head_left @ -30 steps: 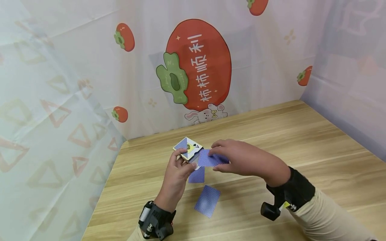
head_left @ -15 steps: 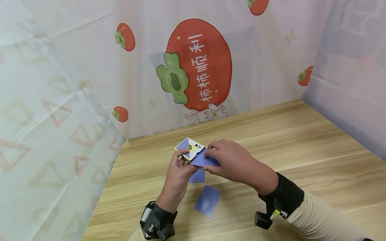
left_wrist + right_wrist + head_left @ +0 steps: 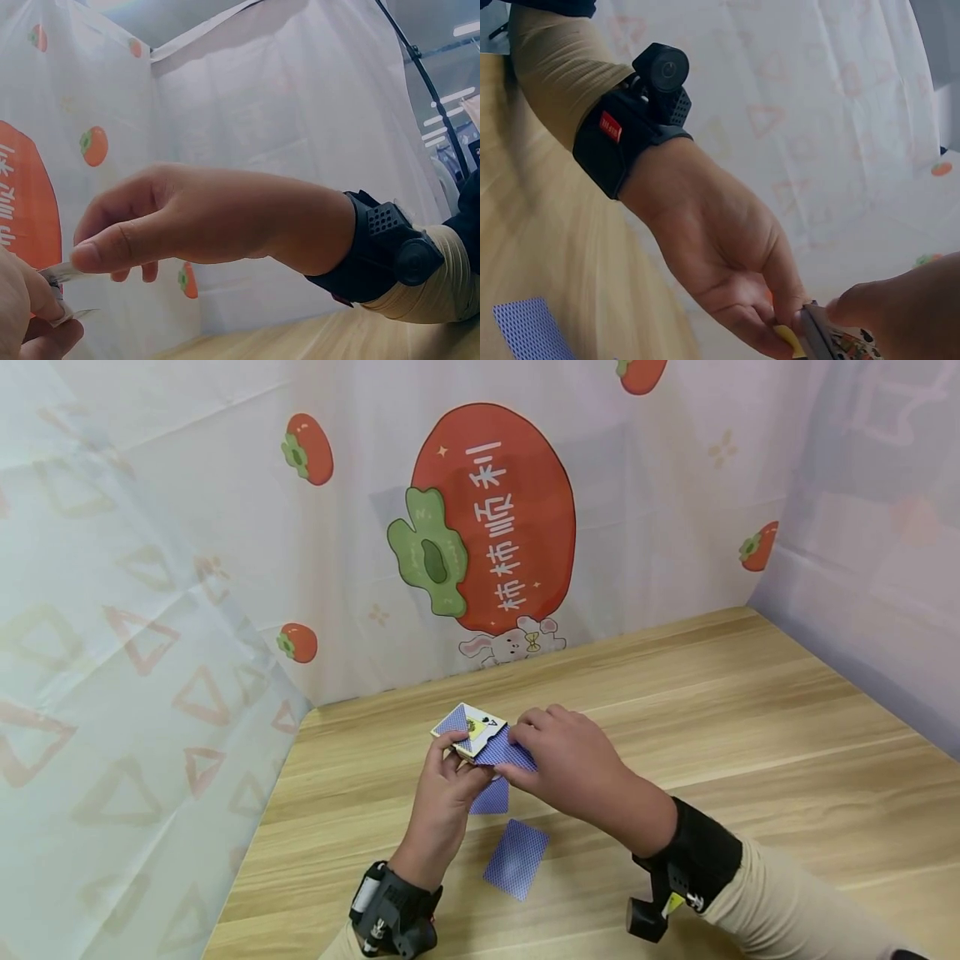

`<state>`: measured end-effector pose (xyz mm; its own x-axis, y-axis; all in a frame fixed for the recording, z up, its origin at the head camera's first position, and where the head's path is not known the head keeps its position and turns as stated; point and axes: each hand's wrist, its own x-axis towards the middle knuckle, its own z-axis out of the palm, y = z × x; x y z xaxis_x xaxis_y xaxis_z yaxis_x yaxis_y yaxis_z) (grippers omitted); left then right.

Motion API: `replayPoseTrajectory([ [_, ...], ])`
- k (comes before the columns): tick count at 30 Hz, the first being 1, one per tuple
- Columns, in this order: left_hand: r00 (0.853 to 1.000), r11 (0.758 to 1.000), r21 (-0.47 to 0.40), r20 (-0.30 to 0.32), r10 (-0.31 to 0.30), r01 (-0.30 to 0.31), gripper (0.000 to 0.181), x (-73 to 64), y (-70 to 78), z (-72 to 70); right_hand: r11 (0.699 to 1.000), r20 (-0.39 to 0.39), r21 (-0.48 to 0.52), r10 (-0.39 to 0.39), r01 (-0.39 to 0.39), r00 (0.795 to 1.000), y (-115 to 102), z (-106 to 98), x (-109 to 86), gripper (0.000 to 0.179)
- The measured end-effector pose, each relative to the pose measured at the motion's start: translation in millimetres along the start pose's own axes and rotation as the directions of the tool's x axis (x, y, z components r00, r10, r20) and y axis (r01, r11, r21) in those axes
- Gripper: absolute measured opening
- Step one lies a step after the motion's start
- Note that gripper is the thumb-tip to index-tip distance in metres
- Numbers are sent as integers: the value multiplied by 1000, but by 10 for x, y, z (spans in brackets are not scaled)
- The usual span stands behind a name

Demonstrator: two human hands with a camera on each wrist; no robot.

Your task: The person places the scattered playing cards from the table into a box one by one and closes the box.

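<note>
In the head view my left hand (image 3: 442, 802) grips a playing-card box (image 3: 480, 735) with an ace of spades printed on it, tilted above the table. Blue-backed playing cards (image 3: 504, 752) lie at the box's open end, overlapping its mouth. My right hand (image 3: 573, 760) pinches these cards at their outer edge. The right wrist view shows the box's side (image 3: 819, 334) between the fingers of my left hand (image 3: 720, 232), and a patterned card face (image 3: 859, 343) beside it. Seen from the left wrist, the right thumb (image 3: 90, 256) presses the cards' edge.
Two blue-backed playing cards lie on the wooden table (image 3: 360, 827): one nearer card (image 3: 517, 858) in full sight, and a farther card (image 3: 490, 797) partly hidden under the left hand. A printed curtain (image 3: 645, 568) hangs along the table's back edge.
My right hand has moved left with the blue-backed cards, bringing them from beside the box up against its open end. My left hand and the cards on the table stay about where they were.
</note>
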<state>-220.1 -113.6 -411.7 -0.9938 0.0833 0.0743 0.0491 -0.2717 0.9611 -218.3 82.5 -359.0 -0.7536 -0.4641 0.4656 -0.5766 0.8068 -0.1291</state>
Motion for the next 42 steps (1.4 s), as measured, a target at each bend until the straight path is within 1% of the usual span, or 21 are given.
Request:
replayPoseTrajectory([
  [5,1000,1000,10,-14,-6,7,59,-11,-17,30,999,-30,-21,26,-27,999,-68,44,-8,47],
  [7,1000,1000,16,-9,-16,17,59,-16,-24,42,1000,-26,-20,18,-18,1000,-91,83,-13,47],
  [9,1000,999,21,-7,-25,25,60,-20,-27,50,1000,-9,5,6,-6,1000,-108,116,-21,47],
  [13,999,999,37,-15,-30,30,59,-23,-17,47,991,51,130,-9,2,999,-117,133,-26,48],
  [16,999,999,30,-26,-31,32,57,-18,-4,41,971,90,240,-17,-5,996,-91,117,-12,50],
  [18,999,999,10,-18,-36,36,56,-18,2,44,957,95,291,-21,-7,995,-59,108,3,51],
  [21,999,999,-15,9,-49,49,56,-32,4,57,947,51,320,-18,1,999,9,130,35,48],
  [25,996,998,-7,65,-64,65,59,-56,-4,69,950,-22,311,19,-11,1000,110,190,81,41],
  [28,995,998,9,80,-67,66,62,-57,-4,61,952,-33,304,38,-27,999,168,211,104,37],
  [29,995,998,10,73,-64,64,62,-52,-2,56,953,-30,301,38,-27,999,184,213,109,36],
  [31,997,998,13,52,-59,58,62,-38,7,40,957,-9,288,44,-40,999,206,207,120,34],
  [35,999,999,18,15,-38,38,60,-11,46,3,962,81,253,82,-100,993,239,203,151,34],
  [37,1000,999,18,1,-30,30,60,2,69,-15,960,141,243,111,-143,984,251,199,166,34],
  [39,1000,1000,19,-10,-25,25,60,13,91,-30,958,193,232,122,-166,974,260,196,178,33],
  [41,1000,999,24,-22,-21,22,60,24,109,-44,961,242,217,116,-170,963,272,200,181,32],
  [42,999,999,26,-27,-21,22,59,30,116,-53,966,265,204,102,-159,959,279,208,177,31],
])
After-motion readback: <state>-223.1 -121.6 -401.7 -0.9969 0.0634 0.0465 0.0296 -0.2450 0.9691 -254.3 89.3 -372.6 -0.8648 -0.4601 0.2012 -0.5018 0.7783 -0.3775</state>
